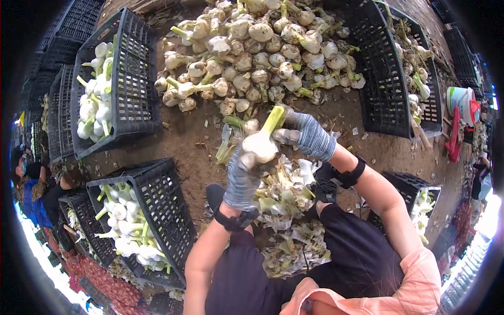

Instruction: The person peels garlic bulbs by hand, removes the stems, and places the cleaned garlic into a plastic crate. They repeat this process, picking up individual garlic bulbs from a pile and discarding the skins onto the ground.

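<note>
A garlic bulb (261, 147) with a white, smooth head and a thick green stem is held up in front of me, stem tilted up and to the right. My left hand (241, 181), in a grey glove, wraps round the bulb's head from below. In a matching striped glove, my right hand (311, 137) has its fingers closed at the base of the stem; whether they pinch anything besides the garlic is hidden. Below both hands lies a heap of peeled garlic skins (289, 191), between my feet.
Unpeeled garlic bulbs (257, 58) are piled on the dirt floor ahead. Black crates of white garlic stand at upper left (137, 79) and lower left (163, 210). Another crate (382, 79) is at upper right, near a white bucket (460, 102). A person (37, 194) sits at far left.
</note>
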`<state>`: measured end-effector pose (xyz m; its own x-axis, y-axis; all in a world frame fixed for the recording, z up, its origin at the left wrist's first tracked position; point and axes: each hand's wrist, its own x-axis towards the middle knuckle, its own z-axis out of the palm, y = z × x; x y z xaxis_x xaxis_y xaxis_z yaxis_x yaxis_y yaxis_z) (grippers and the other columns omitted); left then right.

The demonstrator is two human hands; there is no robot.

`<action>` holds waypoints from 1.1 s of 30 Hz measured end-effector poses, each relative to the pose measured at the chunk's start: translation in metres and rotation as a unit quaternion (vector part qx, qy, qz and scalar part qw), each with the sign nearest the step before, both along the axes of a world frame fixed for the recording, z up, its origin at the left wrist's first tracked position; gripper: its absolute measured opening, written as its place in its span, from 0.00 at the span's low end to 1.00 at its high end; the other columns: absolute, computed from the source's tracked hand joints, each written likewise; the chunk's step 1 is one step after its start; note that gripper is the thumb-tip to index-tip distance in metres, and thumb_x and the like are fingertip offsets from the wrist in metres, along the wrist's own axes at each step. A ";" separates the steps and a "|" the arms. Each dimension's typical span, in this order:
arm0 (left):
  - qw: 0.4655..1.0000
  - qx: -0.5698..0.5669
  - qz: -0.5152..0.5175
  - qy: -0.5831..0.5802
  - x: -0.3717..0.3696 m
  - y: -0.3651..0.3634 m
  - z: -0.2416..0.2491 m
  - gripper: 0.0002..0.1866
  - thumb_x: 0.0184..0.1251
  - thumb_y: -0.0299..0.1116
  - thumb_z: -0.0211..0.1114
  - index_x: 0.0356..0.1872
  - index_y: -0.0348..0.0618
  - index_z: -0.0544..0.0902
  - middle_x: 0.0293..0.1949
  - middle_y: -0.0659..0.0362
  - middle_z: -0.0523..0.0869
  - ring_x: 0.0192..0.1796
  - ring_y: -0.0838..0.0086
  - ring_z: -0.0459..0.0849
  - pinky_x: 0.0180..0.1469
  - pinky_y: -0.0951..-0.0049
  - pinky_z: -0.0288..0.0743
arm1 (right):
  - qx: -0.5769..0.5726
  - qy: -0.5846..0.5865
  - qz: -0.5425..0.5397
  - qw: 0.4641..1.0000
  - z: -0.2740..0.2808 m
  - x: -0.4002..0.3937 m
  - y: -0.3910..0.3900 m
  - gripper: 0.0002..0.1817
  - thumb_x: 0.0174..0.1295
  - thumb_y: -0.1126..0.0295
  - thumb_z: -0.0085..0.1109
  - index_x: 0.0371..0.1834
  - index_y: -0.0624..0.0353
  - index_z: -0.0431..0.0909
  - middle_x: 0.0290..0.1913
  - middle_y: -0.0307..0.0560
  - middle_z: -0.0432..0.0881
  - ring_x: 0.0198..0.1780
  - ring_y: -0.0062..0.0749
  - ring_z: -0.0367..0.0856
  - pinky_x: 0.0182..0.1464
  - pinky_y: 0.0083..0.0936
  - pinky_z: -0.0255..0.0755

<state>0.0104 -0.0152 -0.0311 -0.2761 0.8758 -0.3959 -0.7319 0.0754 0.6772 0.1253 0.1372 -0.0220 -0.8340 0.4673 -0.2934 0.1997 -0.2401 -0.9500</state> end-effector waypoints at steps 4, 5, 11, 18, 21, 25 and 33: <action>0.997 -0.030 0.026 -0.073 -0.001 0.004 0.003 0.31 0.56 0.55 0.61 0.55 0.43 0.71 0.41 0.57 0.82 0.39 0.73 0.82 0.35 0.77 0.78 | -0.062 -0.054 0.010 0.997 0.002 0.005 0.002 0.15 0.56 0.69 0.62 0.45 0.64 0.77 0.34 0.39 0.82 0.36 0.19 0.79 0.41 0.20 0.74; 0.991 -0.053 0.035 -0.117 -0.002 0.004 0.001 0.31 0.57 0.56 0.59 0.55 0.44 0.72 0.40 0.58 0.82 0.37 0.74 0.82 0.33 0.77 0.77 | -0.015 -0.058 0.023 0.998 -0.003 0.006 0.001 0.15 0.56 0.69 0.62 0.45 0.64 0.77 0.34 0.40 0.82 0.36 0.19 0.79 0.41 0.20 0.74; 0.982 -0.127 -0.009 -0.139 -0.022 0.006 -0.017 0.36 0.59 0.65 0.51 0.57 0.45 0.70 0.50 0.54 0.78 0.49 0.65 0.79 0.51 0.64 0.76 | 0.156 -0.093 0.042 0.982 -0.011 0.005 -0.009 0.12 0.54 0.72 0.60 0.41 0.64 0.79 0.33 0.51 0.84 0.32 0.27 0.80 0.40 0.24 0.74; 0.953 -0.113 -0.058 0.276 -0.021 0.003 -0.026 0.34 0.62 0.54 0.59 0.60 0.37 0.66 0.51 0.54 0.76 0.51 0.71 0.76 0.55 0.73 0.71 | 0.215 -0.084 0.001 0.973 -0.005 0.002 -0.038 0.12 0.53 0.75 0.56 0.41 0.63 0.79 0.31 0.51 0.83 0.30 0.33 0.80 0.37 0.27 0.74; 0.960 -0.046 -0.014 0.277 -0.027 0.007 -0.028 0.30 0.64 0.52 0.57 0.59 0.41 0.67 0.51 0.56 0.76 0.51 0.71 0.76 0.55 0.70 0.72 | 0.141 -0.032 0.056 0.988 0.009 0.002 -0.035 0.12 0.53 0.75 0.56 0.41 0.62 0.79 0.33 0.47 0.82 0.34 0.33 0.80 0.41 0.26 0.74; 0.997 -0.002 0.048 -0.062 -0.014 0.007 -0.014 0.28 0.62 0.51 0.61 0.56 0.42 0.71 0.50 0.56 0.78 0.53 0.67 0.78 0.55 0.67 0.74 | 0.161 0.077 0.078 0.981 -0.019 0.022 -0.014 0.07 0.49 0.78 0.60 0.33 0.61 0.79 0.32 0.46 0.80 0.33 0.32 0.79 0.39 0.24 0.73; 0.955 0.070 0.003 -0.288 -0.020 0.004 -0.012 0.29 0.59 0.49 0.64 0.58 0.45 0.71 0.48 0.56 0.80 0.43 0.72 0.82 0.37 0.75 0.80 | -0.109 -0.076 0.013 0.991 -0.051 0.073 -0.015 0.18 0.52 0.72 0.56 0.46 0.69 0.70 0.35 0.52 0.81 0.37 0.40 0.80 0.43 0.32 0.74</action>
<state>-0.0092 -0.0108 -0.0431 -0.0532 0.9307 -0.3619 -0.9861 0.0081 0.1657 0.1981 0.1219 -0.0725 -0.7835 0.3573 -0.5083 0.3461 -0.4285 -0.8346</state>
